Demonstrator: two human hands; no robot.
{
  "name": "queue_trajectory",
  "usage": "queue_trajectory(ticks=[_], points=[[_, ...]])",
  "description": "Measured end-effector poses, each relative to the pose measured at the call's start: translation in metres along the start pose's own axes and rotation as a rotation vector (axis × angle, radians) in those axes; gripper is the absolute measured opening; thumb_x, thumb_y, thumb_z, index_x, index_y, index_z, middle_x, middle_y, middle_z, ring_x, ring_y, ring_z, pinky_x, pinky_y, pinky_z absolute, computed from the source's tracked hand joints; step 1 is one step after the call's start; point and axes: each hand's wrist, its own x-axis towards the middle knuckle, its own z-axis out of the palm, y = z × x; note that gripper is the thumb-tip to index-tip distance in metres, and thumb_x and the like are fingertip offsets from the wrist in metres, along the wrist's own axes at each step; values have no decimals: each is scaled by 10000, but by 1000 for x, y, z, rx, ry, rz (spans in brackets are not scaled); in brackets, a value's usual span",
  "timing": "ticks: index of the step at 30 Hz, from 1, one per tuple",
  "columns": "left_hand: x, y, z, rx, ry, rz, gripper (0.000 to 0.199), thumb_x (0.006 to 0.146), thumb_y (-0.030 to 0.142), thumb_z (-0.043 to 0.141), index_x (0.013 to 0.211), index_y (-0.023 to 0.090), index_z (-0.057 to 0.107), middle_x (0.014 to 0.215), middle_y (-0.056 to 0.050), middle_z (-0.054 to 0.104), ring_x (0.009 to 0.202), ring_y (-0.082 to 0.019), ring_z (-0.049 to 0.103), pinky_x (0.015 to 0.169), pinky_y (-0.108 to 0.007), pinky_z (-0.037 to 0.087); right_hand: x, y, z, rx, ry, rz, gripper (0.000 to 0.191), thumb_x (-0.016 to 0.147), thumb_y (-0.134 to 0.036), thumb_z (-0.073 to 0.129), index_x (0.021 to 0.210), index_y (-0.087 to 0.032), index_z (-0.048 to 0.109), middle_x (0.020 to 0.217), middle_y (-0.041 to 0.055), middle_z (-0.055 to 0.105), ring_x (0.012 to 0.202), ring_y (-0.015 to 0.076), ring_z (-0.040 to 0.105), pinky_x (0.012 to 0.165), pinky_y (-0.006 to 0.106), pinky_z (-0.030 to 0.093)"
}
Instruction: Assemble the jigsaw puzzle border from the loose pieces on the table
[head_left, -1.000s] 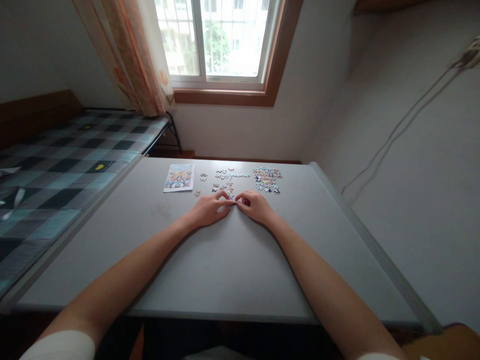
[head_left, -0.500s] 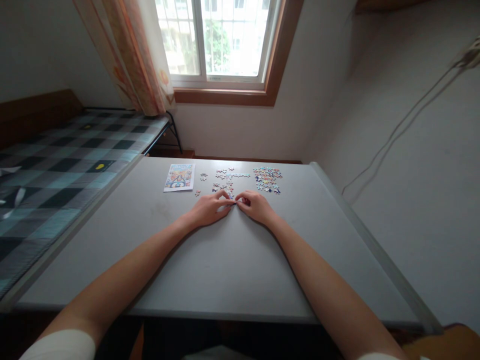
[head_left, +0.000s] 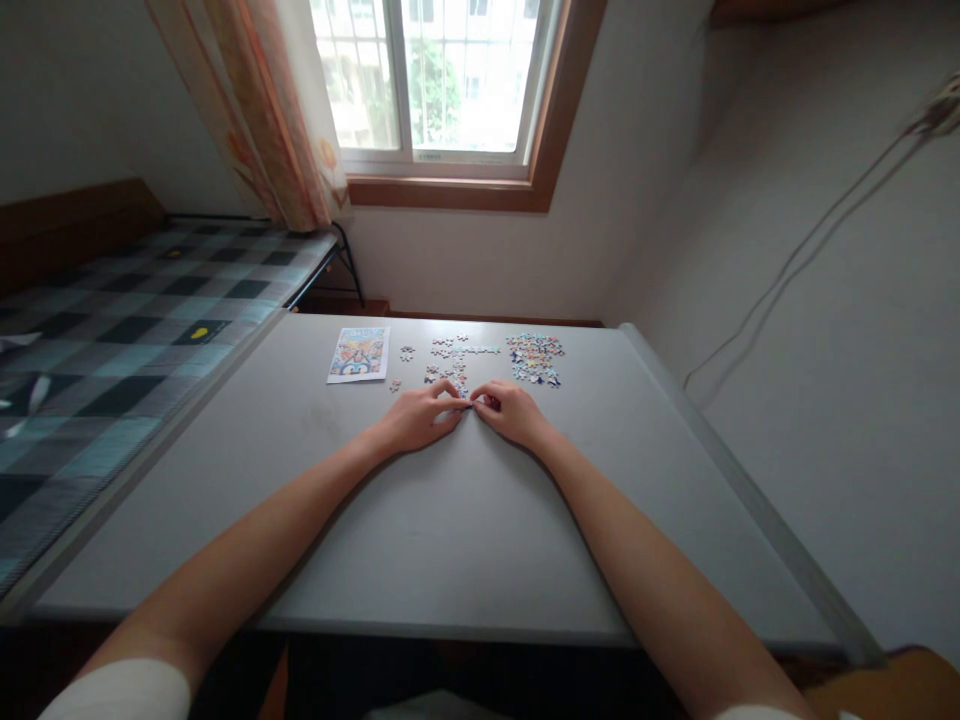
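Note:
My left hand (head_left: 424,414) and my right hand (head_left: 511,411) meet fingertip to fingertip over small dark blue puzzle pieces (head_left: 468,404), each with its fingers pinched on them. Just beyond the hands, joined puzzle pieces (head_left: 477,350) form a thin line, with a column running down from it toward my fingers. Loose pieces (head_left: 442,342) lie left of and behind that line. A dense heap of mixed pieces (head_left: 535,358) is to the right. The printed picture sheet (head_left: 360,356) lies flat at the left.
The grey table (head_left: 420,540) has raised side edges. A bed with a checked cover (head_left: 225,262) stands at the left. Behind are a curtain (head_left: 277,130) and a window (head_left: 465,80); a cable (head_left: 795,250) hangs on the right wall.

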Motion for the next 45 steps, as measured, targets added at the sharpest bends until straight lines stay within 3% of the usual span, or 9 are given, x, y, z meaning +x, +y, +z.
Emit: queue_trajectory(ticks=[45], points=[[-1,0,0,-25,13,0,302,922,369,448,1153,344,640,1147,-9,584,775,-118,632,742,-259,485,0,0,0,4,-3,-7,127,814,-223,580,868,-212,695,684,-11,523,645,110,451,623,222,329]])
